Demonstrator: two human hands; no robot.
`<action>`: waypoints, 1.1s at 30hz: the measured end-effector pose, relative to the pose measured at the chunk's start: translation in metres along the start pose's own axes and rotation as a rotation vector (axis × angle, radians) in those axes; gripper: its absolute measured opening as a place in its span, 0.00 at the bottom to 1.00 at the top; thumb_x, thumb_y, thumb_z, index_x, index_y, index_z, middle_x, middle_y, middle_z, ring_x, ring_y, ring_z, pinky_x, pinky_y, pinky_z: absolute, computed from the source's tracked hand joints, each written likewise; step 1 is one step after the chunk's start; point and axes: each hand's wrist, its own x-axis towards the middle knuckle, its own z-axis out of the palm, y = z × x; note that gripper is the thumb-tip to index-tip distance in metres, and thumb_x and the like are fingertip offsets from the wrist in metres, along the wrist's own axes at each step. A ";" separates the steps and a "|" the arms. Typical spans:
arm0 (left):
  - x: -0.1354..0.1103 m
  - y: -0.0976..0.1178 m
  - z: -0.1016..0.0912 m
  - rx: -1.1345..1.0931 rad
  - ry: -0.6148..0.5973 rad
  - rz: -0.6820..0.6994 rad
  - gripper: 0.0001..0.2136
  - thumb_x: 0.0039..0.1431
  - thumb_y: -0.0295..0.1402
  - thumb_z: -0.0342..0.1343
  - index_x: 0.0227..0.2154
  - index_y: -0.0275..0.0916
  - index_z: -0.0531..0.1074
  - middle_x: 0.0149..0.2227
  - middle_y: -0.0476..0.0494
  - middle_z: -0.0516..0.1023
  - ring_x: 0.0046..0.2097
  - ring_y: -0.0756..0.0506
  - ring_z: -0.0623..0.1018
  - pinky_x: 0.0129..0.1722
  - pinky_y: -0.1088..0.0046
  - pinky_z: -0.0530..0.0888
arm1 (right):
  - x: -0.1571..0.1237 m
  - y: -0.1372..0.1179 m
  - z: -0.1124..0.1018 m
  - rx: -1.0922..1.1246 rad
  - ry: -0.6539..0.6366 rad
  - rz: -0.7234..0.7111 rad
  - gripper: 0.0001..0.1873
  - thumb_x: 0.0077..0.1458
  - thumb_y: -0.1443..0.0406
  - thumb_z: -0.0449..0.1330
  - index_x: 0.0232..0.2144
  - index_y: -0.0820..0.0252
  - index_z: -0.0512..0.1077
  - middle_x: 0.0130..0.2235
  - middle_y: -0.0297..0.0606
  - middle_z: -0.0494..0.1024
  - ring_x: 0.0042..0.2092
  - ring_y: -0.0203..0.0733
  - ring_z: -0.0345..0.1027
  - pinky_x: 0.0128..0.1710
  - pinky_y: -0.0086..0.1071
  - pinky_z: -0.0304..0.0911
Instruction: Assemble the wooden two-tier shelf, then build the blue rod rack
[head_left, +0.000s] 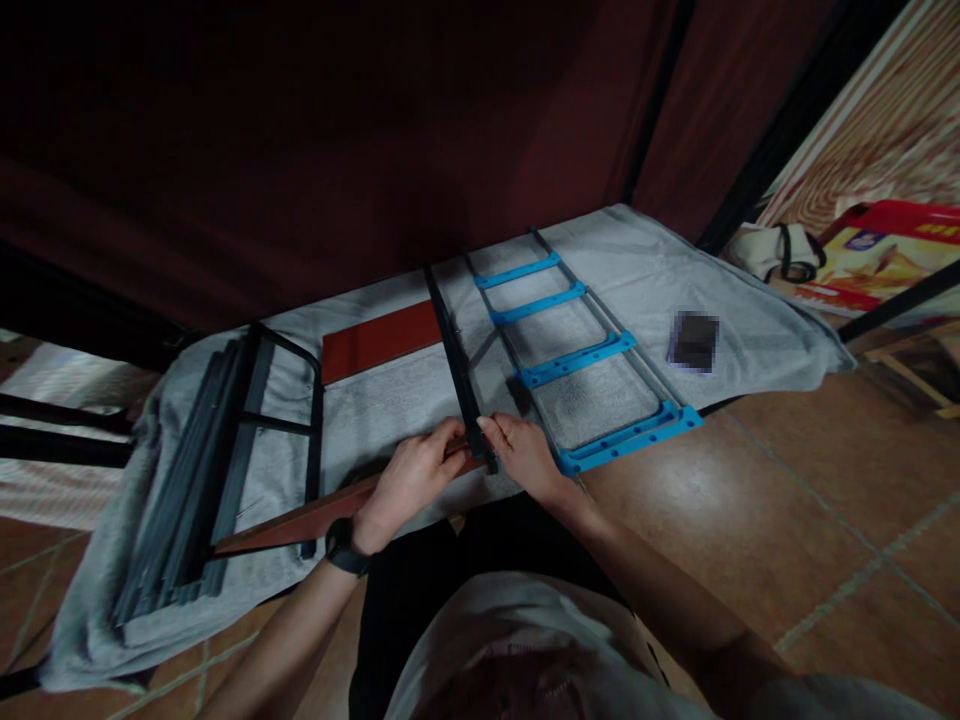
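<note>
- The dark bar (454, 355) lies across the grey cloth (382, 425) on the counter, its near end meeting the end of the brown board (315, 520).
- Both hands are closed there: the left hand (411, 475) on the board's end, right against the bar, the right hand (525, 458) pinching the bar's near end.
- To me, the step looks like bringing bar and board together at that corner; the next move seems to call for a steady left hold and careful lining-up by the right. I can't tell whether they're joined.
- Past the bar lies a red panel (382, 340).
- A rack with blue rungs (630, 444) lies to the right, loose grey rods (191, 450) to the far left.
</note>
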 end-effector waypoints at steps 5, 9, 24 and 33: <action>-0.002 -0.002 0.002 0.010 0.010 0.007 0.25 0.65 0.30 0.50 0.64 0.45 0.57 0.40 0.47 0.82 0.39 0.43 0.82 0.39 0.70 0.74 | 0.000 -0.003 0.004 0.121 -0.011 0.100 0.33 0.69 0.47 0.39 0.23 0.56 0.68 0.24 0.34 0.72 0.28 0.37 0.67 0.29 0.31 0.53; -0.001 -0.003 -0.001 0.028 -0.034 0.033 0.23 0.67 0.33 0.49 0.64 0.48 0.59 0.39 0.48 0.82 0.35 0.44 0.82 0.36 0.72 0.73 | -0.005 -0.004 0.002 0.223 -0.014 0.162 0.32 0.69 0.46 0.38 0.28 0.56 0.70 0.26 0.35 0.73 0.30 0.39 0.69 0.33 0.31 0.57; -0.003 -0.008 0.002 0.064 -0.028 0.074 0.27 0.68 0.33 0.47 0.68 0.54 0.56 0.55 0.49 0.79 0.50 0.41 0.81 0.48 0.67 0.74 | -0.005 -0.006 -0.009 0.025 -0.092 0.035 0.23 0.70 0.51 0.43 0.31 0.55 0.68 0.27 0.36 0.74 0.31 0.41 0.70 0.34 0.33 0.59; -0.004 -0.008 0.003 0.054 -0.021 0.076 0.26 0.68 0.33 0.48 0.68 0.53 0.57 0.56 0.49 0.78 0.50 0.42 0.81 0.50 0.67 0.74 | -0.005 -0.001 -0.006 0.169 -0.104 -0.017 0.17 0.68 0.52 0.46 0.38 0.54 0.68 0.31 0.32 0.73 0.33 0.39 0.70 0.35 0.31 0.63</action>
